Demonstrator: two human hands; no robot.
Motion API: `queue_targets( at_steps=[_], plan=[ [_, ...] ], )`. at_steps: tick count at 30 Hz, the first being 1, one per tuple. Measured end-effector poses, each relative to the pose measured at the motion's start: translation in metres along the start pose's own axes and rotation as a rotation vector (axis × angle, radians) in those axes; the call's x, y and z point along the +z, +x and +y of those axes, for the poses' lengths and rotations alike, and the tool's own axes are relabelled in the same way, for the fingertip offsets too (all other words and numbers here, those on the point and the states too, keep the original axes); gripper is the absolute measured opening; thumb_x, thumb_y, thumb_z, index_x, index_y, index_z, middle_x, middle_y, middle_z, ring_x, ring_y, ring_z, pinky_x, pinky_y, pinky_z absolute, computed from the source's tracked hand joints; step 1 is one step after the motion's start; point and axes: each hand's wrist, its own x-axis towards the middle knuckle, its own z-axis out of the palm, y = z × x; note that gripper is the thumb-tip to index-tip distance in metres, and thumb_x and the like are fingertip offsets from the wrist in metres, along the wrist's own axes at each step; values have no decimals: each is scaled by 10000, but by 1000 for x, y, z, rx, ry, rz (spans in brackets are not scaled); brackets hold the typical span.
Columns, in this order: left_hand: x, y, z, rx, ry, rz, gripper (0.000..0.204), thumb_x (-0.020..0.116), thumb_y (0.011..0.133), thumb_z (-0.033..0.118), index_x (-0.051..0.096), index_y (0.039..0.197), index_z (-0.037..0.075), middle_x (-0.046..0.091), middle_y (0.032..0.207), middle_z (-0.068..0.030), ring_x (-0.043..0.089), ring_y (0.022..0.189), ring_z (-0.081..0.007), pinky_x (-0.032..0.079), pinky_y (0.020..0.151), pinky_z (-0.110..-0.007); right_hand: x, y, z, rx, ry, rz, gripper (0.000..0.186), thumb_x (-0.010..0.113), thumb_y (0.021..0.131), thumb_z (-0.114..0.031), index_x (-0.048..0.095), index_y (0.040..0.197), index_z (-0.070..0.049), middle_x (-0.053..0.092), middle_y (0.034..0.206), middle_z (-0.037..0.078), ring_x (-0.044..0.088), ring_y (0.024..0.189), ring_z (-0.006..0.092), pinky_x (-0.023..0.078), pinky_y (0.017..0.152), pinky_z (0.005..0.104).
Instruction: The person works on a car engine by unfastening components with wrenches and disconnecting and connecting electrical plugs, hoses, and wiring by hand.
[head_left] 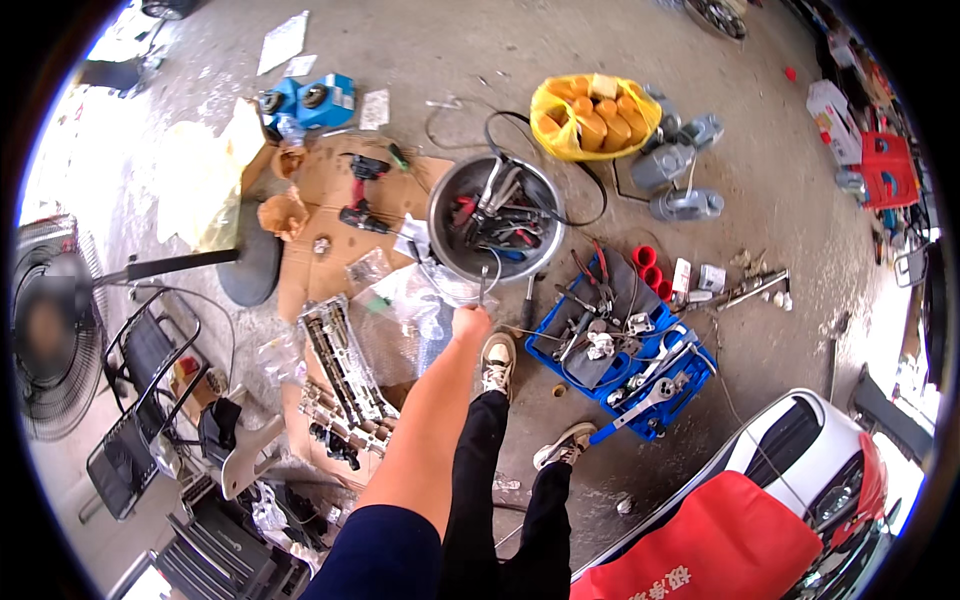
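Note:
My left arm, in a dark blue sleeve, reaches forward over the floor. At its end my left hand (472, 323) is closed around a slim metal tool (483, 287), whose tip points at the bowl; its exact kind is too small to tell. Just beyond stands a round metal bowl (437, 225) heaped with pliers and other hand tools (498, 215). A thin pale loop of tube or wire curves beside the tool. Clear plastic wrap (400, 310) lies left of the hand. My right hand is out of view.
Cardboard (315, 190) carries a cordless drill (362, 190) and metal engine parts (345, 360). A blue toolbox (650, 425) with wrenches lies right of my feet. A yellow bag (545, 140) of bottles stands beyond. Left are a fan (50, 340) and folding chair (135, 450); lower right, a white car (770, 430).

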Motion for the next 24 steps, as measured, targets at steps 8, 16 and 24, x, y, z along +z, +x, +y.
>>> queue_targets(
  at_steps=[8,16,24],
  plan=[
    [143,33,19,8,-12,-327,169,550,888,150,653,976,48,650,805,-55,622,691,-191,499,579,-353,56,34,-21,24,189,15,336,556,972,-323,623,1116,-27,636,824,47,603,705,126,519,621,265],
    [119,-18,39,-208,-191,-474,454,579,883,253,469,1320,194,548,1219,-19,605,987,-214,451,821,-411,80,23,-43,131,346,10,251,559,969,-263,613,1077,-43,615,758,35,595,654,119,503,585,257],
    [92,-126,67,-162,108,-399,282,523,882,182,600,1150,142,644,970,-35,633,755,-158,484,590,-314,74,24,15,48,632,-29,148,556,946,-171,616,967,-37,628,742,56,618,613,147,511,528,275]
  ],
)
